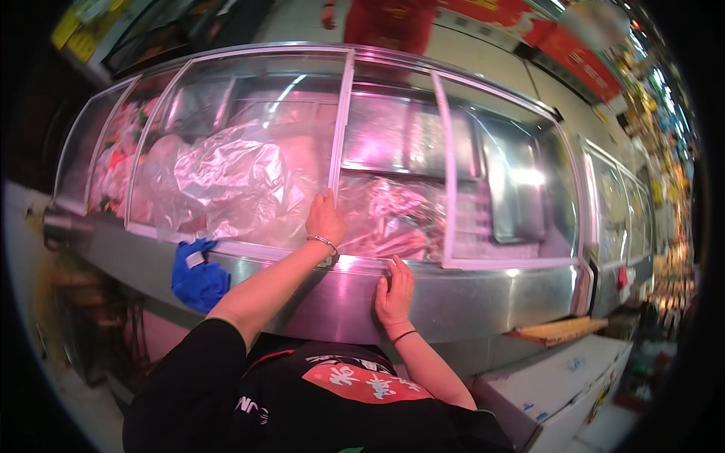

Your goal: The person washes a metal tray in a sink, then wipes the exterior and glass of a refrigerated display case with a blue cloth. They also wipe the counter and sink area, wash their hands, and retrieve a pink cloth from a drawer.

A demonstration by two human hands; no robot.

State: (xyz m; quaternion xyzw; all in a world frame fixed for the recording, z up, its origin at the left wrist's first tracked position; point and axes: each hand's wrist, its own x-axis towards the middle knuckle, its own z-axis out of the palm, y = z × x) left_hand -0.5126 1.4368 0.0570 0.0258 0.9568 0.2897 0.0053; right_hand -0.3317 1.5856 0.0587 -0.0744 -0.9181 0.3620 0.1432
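A steel display case (453,306) with framed glass sliding covers spans the view before me, under pinkish light. My left hand (327,218) is on the edge of a glass cover's white frame (343,119); its grip is partly hidden. My right hand (395,291) rests on the steel front ledge with fingers loosely spread, holding nothing. Under the left glass lies crumpled clear plastic film (232,170) over pale goods. In the gap between the covers, plastic-wrapped goods, seemingly meat (391,221), lie below metal trays (376,133). A blue cloth (198,274) hangs over the ledge left of my left forearm.
Another steel tray (512,187) stands under the right glass. Beyond the case is a person in red clothing (391,25). A white box (558,385) and a wooden board (561,330) are at lower right. A second glass-topped case (620,204) adjoins on the right.
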